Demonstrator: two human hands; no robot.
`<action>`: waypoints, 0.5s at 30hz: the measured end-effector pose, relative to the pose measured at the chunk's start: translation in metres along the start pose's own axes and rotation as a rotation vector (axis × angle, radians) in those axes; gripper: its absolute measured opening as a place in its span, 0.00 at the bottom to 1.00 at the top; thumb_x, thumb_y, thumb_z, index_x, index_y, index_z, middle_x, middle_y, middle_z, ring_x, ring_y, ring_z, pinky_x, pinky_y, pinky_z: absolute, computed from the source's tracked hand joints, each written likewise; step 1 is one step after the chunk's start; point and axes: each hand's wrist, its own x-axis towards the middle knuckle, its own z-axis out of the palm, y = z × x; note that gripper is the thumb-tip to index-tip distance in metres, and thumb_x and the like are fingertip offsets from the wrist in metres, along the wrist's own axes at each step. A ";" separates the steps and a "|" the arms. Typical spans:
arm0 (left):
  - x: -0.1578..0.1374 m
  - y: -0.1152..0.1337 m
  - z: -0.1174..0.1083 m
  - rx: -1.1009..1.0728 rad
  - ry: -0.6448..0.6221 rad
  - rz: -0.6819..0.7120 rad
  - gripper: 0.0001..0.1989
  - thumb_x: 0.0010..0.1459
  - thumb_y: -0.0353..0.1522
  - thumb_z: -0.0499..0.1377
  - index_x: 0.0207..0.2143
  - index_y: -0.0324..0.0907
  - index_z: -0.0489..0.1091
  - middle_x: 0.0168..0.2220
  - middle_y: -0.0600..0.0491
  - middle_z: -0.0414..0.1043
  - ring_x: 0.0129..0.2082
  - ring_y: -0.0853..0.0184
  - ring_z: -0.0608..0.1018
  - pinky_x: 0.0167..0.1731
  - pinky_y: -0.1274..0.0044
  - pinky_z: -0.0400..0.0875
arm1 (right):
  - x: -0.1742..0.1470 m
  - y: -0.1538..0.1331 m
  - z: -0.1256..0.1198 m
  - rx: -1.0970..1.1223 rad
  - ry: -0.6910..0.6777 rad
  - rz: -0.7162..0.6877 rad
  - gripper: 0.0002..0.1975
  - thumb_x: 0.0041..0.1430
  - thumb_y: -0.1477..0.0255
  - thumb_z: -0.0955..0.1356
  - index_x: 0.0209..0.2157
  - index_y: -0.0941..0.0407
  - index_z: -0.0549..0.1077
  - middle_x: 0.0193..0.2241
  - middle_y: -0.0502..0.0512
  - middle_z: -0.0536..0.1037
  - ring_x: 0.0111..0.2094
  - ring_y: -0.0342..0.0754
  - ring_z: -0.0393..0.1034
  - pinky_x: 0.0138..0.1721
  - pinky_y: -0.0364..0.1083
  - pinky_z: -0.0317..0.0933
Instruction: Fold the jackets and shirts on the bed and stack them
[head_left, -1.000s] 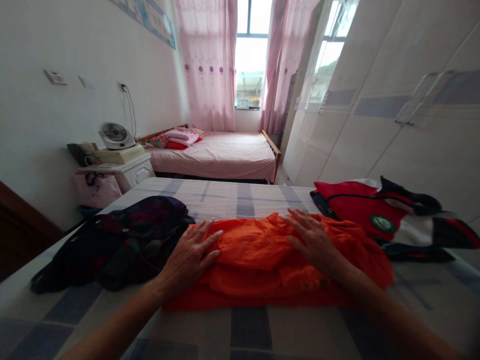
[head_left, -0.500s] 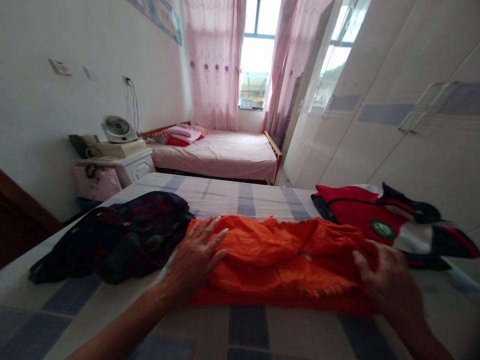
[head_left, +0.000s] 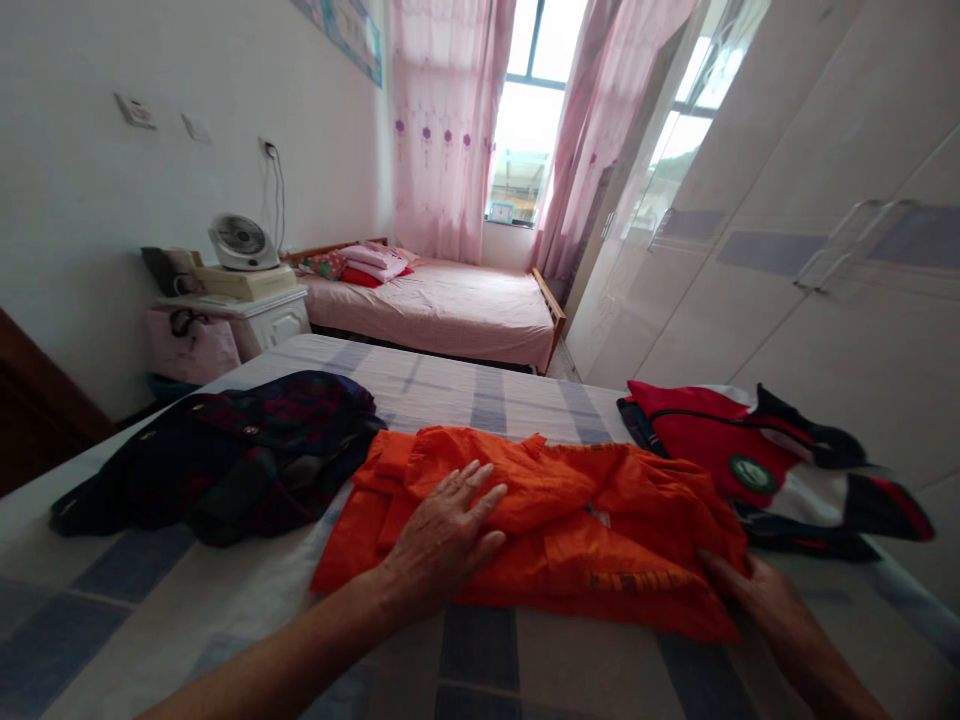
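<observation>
Change shows first at the left hand: half a second ago it lies over the left end of the orange garment, and now it rests closer to the middle. That end now shows uncovered, a flat layer reaching out past the wrist with a narrower folded strip on top. The right hand sits lower than before, moved from over the right end of the cloth down to its near right corner. The view tilts slightly, while the dark plaid garment and the red, white and black jacket keep their places.

The left hand holds nothing; it lies palm down, fingers spread. The right hand has its thumb against the cloth's edge, but its other fingers are partly hidden, so I cannot tell whether it pinches the fabric or only touches it.

The orange garment lies on the near bed, on a white and blue checked sheet, between the plaid garment on the left and the jacket on the right. It is folded into a long, uneven rectangle, bright and full of creases. Dark patterned bands run along part of its far edge and near its lower right side, and a small pale tag shows right of centre. The right end bunches up loosely beside the jacket.
</observation>
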 end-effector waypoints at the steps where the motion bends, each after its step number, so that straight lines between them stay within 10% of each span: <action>1: 0.003 0.004 0.003 -0.011 -0.001 0.033 0.25 0.60 0.38 0.52 0.58 0.40 0.59 0.62 0.42 0.54 0.62 0.57 0.56 0.57 0.62 0.56 | -0.002 0.000 0.001 0.104 -0.044 0.016 0.26 0.39 0.55 0.69 0.36 0.58 0.69 0.34 0.63 0.78 0.38 0.61 0.73 0.40 0.55 0.68; 7: 0.009 0.011 0.028 -0.022 -0.137 0.126 0.30 0.59 0.45 0.51 0.59 0.39 0.57 0.61 0.42 0.56 0.61 0.56 0.59 0.58 0.59 0.52 | -0.028 -0.039 -0.003 0.439 -0.156 -0.086 0.25 0.47 0.59 0.66 0.45 0.57 0.69 0.34 0.60 0.78 0.36 0.58 0.74 0.33 0.54 0.71; 15: -0.010 0.022 0.014 -0.079 -0.188 0.064 0.33 0.57 0.45 0.54 0.58 0.33 0.57 0.61 0.39 0.55 0.62 0.54 0.56 0.60 0.61 0.49 | -0.112 -0.176 0.064 0.291 -0.142 -0.738 0.15 0.51 0.61 0.68 0.39 0.54 0.71 0.33 0.53 0.76 0.32 0.50 0.71 0.32 0.47 0.68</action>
